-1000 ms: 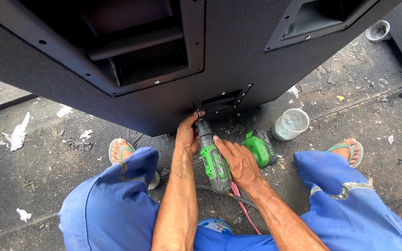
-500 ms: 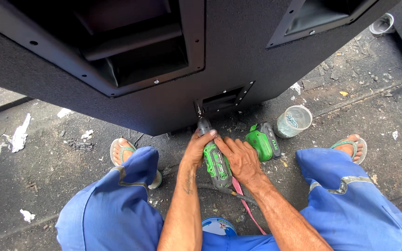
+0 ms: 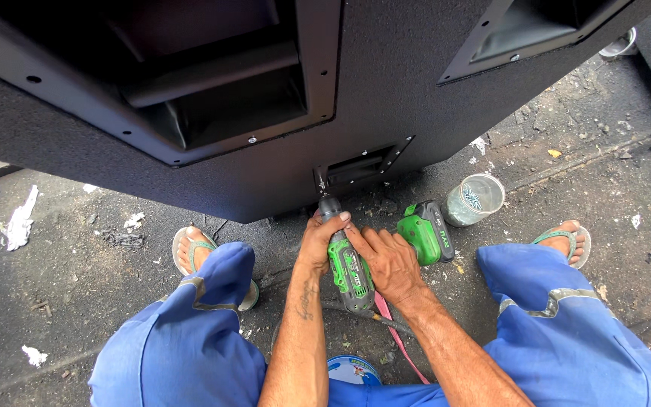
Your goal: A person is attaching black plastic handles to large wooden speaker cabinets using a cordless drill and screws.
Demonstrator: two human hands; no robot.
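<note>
A big black textured speaker cabinet [image 3: 386, 83] fills the top of the head view, with recessed metal handle plates. A green and black cordless drill [image 3: 348, 265] points up at a small recessed plate [image 3: 362, 163] on the cabinet's lower edge, and its bit touches the plate's left corner. My left hand [image 3: 319, 240] wraps the front of the drill body. My right hand [image 3: 387, 260] grips the drill from the right, at its handle.
A cut plastic cup with screws [image 3: 475, 199] stands on the dirty concrete floor to the right. My blue-trousered knees [image 3: 190, 339] and sandalled feet [image 3: 202, 250] flank the drill. Paper scraps [image 3: 21, 223] lie left; a blue-white lid [image 3: 356, 369] sits between my legs.
The drill and both hands have dropped slightly and shifted right along the cabinet's lower edge, staying on the small plate. My grip is unchanged.
</note>
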